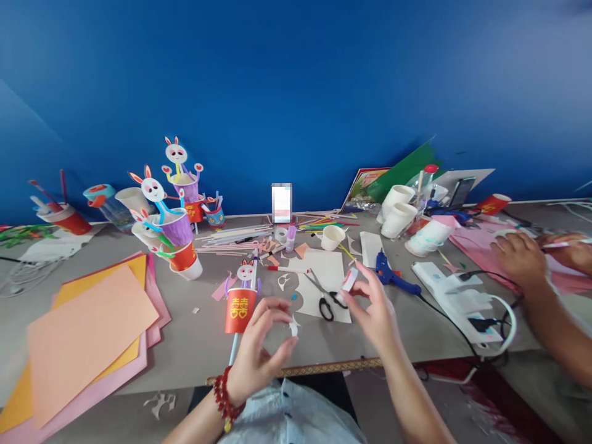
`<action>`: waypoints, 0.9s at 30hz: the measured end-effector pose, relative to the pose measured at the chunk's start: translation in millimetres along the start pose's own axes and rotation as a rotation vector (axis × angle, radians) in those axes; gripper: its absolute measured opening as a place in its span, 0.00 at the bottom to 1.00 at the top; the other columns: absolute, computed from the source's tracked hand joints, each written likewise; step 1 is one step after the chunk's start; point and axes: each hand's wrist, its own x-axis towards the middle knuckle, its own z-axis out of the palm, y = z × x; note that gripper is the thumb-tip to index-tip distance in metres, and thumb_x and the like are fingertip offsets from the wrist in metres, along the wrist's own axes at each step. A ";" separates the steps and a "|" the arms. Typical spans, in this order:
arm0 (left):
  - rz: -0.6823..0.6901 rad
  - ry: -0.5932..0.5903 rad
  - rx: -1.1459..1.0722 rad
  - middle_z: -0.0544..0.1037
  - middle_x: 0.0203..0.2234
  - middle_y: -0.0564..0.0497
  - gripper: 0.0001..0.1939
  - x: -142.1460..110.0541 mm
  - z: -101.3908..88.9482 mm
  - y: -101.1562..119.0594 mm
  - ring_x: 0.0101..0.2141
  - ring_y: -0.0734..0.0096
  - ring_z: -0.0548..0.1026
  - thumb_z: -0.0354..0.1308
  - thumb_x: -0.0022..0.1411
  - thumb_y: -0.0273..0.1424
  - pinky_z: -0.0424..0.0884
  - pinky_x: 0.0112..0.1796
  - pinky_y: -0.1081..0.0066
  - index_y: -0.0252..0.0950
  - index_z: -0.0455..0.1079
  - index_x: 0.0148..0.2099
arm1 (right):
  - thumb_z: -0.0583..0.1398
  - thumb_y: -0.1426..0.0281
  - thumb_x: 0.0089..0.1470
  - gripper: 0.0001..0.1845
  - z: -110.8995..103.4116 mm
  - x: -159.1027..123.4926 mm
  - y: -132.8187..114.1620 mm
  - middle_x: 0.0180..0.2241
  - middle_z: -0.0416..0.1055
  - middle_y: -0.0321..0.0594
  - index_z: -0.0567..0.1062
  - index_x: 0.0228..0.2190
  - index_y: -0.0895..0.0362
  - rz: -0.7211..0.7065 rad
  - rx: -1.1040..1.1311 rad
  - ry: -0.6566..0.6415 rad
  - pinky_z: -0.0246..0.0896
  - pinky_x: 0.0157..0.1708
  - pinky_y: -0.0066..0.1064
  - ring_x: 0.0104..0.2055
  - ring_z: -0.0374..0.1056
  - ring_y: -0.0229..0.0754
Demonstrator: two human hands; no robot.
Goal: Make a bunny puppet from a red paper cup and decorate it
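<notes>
My right hand (377, 308) pinches a small white piece with a pinkish edge (350, 280) between thumb and fingers. My left hand (263, 345), with a red bead bracelet, is open, its fingers curved and apart. By its fingertips shows a white paper scrap (293, 327); I cannot tell whether they touch. Just behind that hand, a red paper cup (239, 310) with gold characters and a rabbit face sits upside down on a pale blue stick. Black-handled scissors (326, 308) lie on white paper (324, 265) between my hands, with a red-and-white marker (289, 269) beyond.
Rabbit-faced cups (178, 228) stand at back left, above stacked coloured paper (92, 320). To the right are a blue glue gun (391, 274) and a white power strip (456, 302) with cables. A co-worker's hands (520, 259) rest on pink paper. A glue stick (290, 238) stands mid-table.
</notes>
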 end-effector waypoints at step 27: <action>-0.406 0.052 -0.776 0.78 0.34 0.49 0.10 6.3 9.6 3.5 0.33 0.71 0.77 0.65 0.62 0.31 0.73 0.38 0.70 0.35 0.74 0.45 | 0.68 0.64 0.54 0.05 55.2 -43.5 -72.5 0.44 0.66 0.42 0.84 0.30 0.51 0.337 0.949 -0.416 0.68 0.35 0.29 0.41 0.67 0.42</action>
